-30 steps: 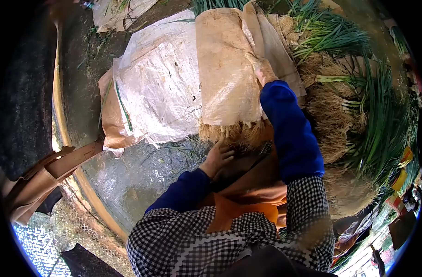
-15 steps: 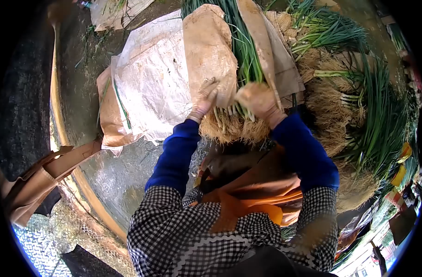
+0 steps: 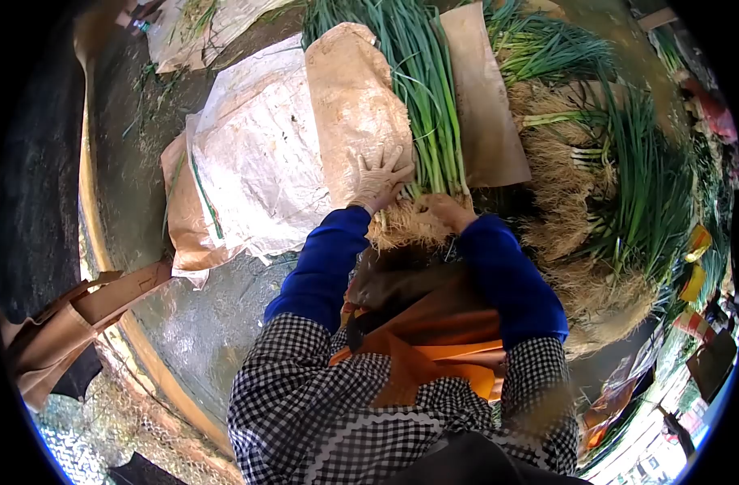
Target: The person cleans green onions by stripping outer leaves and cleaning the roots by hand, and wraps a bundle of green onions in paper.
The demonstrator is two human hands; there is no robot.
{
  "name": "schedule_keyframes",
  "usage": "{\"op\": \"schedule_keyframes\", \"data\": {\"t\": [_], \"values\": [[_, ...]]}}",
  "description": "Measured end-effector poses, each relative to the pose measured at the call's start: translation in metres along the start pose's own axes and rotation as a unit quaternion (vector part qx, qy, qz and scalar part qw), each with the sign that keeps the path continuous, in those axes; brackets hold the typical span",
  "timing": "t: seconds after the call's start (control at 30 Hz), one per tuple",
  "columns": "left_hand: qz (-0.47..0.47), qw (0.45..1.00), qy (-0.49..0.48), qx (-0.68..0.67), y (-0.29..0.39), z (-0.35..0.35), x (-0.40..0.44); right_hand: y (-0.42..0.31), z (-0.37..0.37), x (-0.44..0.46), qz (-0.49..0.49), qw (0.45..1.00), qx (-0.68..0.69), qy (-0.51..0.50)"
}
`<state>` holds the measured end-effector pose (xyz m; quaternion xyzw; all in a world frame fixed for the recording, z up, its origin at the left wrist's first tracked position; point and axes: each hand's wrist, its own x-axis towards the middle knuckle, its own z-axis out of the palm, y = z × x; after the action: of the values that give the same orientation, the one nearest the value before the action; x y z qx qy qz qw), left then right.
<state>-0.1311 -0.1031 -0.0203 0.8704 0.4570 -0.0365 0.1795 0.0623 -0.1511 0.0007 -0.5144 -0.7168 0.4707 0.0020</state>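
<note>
A bundle of green onions (image 3: 430,105) lies on a brown wrapping sheet, leaves pointing away from me and pale roots (image 3: 402,229) toward me. The sheet's left flap (image 3: 357,97) is folded over part of the bundle. My left hand (image 3: 379,179) presses flat on that flap, fingers spread, near its lower edge. At the root end, my right hand (image 3: 445,212) is closed around the lower stalks; its fingertips are partly hidden. The right flap (image 3: 484,105) lies spread out beside the bundle.
A white plastic sheet (image 3: 252,145) lies left of the bundle. More green onions with roots (image 3: 567,170) are heaped on the right. A brown folded sheet (image 3: 62,331) hangs at the lower left near a curved yellowish edge (image 3: 155,347). Another sheet (image 3: 200,32) lies at the far left.
The right flap, earlier raised beside my right hand, now lies out to the right, exposing more stalks. My right hand has moved down to the roots. My left hand's fingers have spread.
</note>
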Motion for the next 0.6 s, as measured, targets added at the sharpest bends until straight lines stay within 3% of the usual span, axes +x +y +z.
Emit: {"op": "schedule_keyframes", "data": {"t": [0.03, 0.07, 0.13, 0.17, 0.2, 0.27, 0.3, 0.33, 0.37, 0.43, 0.47, 0.5, 0.6], "values": [[-0.004, 1.0, 0.016, -0.011, -0.001, 0.006, 0.0, -0.026, -0.028, -0.027, 0.064, 0.98, 0.165, -0.088], [0.006, 0.999, 0.044, -0.006, -0.001, 0.008, -0.001, -0.056, -0.054, -0.061, 0.088, 0.965, 0.229, -0.091], [0.014, 0.998, 0.06, -0.014, -0.002, 0.002, -0.007, -0.046, -0.076, -0.126, 0.025, 0.946, 0.324, -0.002], [0.017, 0.997, 0.074, -0.022, 0.002, -0.002, -0.007, -0.051, -0.09, -0.162, 0.073, 0.938, 0.338, 0.022], [0.017, 0.997, 0.079, -0.015, 0.005, -0.005, -0.005, -0.048, -0.098, -0.201, 0.072, 0.913, 0.387, 0.106], [0.025, 0.989, 0.141, -0.034, 0.006, -0.001, -0.009, -0.038, -0.102, -0.269, 0.176, 0.87, 0.36, 0.286], [0.034, 0.988, 0.143, -0.034, 0.008, -0.001, -0.01, -0.02, -0.089, -0.289, 0.231, 0.866, 0.263, 0.356], [0.091, 0.978, 0.177, -0.056, 0.006, -0.002, -0.014, 0.007, -0.078, -0.307, 0.29, 0.875, 0.072, 0.38], [0.146, 0.964, 0.209, -0.077, 0.006, -0.012, -0.024, 0.006, -0.072, -0.316, 0.285, 0.877, 0.075, 0.379], [0.18, 0.974, 0.128, 0.046, 0.024, -0.02, -0.042, 0.003, -0.062, -0.322, 0.257, 0.834, 0.068, 0.484], [0.18, 0.976, 0.118, 0.044, 0.024, -0.012, -0.049, 0.001, -0.059, -0.32, 0.253, 0.833, 0.157, 0.465], [0.181, 0.976, 0.11, 0.042, 0.026, -0.004, -0.053, -0.002, -0.057, -0.311, 0.25, 0.835, 0.162, 0.463], [0.124, 0.991, 0.049, 0.035, 0.028, 0.017, -0.043, -0.021, -0.063, -0.255, 0.193, 0.909, 0.008, 0.369]]}}
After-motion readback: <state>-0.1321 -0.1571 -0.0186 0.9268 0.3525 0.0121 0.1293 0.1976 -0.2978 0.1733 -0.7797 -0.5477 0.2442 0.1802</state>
